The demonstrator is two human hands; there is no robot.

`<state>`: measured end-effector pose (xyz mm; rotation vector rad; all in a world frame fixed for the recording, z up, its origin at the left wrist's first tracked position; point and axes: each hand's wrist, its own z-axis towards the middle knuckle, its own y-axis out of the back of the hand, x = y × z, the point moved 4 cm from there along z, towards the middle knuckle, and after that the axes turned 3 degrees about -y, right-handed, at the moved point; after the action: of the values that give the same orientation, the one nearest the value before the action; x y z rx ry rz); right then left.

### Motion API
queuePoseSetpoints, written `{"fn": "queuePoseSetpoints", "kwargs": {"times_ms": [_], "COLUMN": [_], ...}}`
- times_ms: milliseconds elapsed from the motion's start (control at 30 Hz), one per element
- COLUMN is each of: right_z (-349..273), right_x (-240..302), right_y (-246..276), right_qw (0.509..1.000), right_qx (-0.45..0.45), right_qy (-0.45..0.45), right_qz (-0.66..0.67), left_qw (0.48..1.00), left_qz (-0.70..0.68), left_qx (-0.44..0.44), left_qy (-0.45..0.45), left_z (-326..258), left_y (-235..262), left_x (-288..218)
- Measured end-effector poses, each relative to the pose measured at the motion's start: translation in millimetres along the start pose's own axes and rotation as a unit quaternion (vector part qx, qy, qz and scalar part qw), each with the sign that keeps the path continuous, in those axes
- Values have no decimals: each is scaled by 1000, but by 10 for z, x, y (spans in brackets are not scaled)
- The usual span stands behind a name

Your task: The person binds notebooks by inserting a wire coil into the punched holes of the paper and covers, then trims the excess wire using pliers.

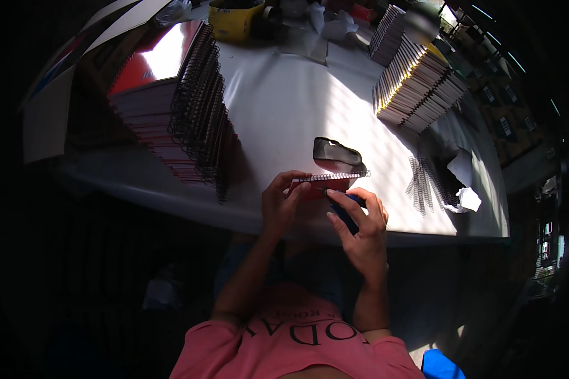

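So there's a small red notebook (319, 189) held with its spiral edge facing away from the person, and the bench (275, 82) spreads out beyond it. Left-hand grip (283, 197) pinches its left end, right-hand grip (363, 228) has a blue-handled tool (343, 216) close to its near side. Just past it sits some dark thing (334, 151), can't tell what. Left of it, a tall pile of spiral notebooks (193, 120); right of it, loose wire coils (423, 183) and crumpled white paper (468, 199).
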<state>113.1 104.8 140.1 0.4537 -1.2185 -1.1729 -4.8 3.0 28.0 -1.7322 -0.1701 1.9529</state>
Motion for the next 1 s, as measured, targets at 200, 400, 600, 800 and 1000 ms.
{"fn": "queuePoseSetpoints", "kwargs": {"times_ms": [200, 400, 600, 800, 1000], "right_z": [-28, -13, 5, -38, -87], "right_x": [73, 123, 149, 82, -88], "right_y": [6, -40, -63, -166, -227], "right_qw": [1000, 999, 998, 988, 892], "right_qx": [16, 28, 40, 109, 210], "right_qy": [6, 3, 14, -16, -179], "right_qz": [7, -16, -44, 108, 359], "left_qw": [998, 976, 951, 940, 899], "left_qz": [28, 98, 184, 209, 290], "left_qx": [-47, -54, -36, -36, -55], "left_qy": [-19, -186, -248, -269, -324], "left_z": [-20, -70, -93, -132, -147], "left_y": [87, 75, -8, 20, -32], "left_x": [88, -38, -267, -288, -508]}}
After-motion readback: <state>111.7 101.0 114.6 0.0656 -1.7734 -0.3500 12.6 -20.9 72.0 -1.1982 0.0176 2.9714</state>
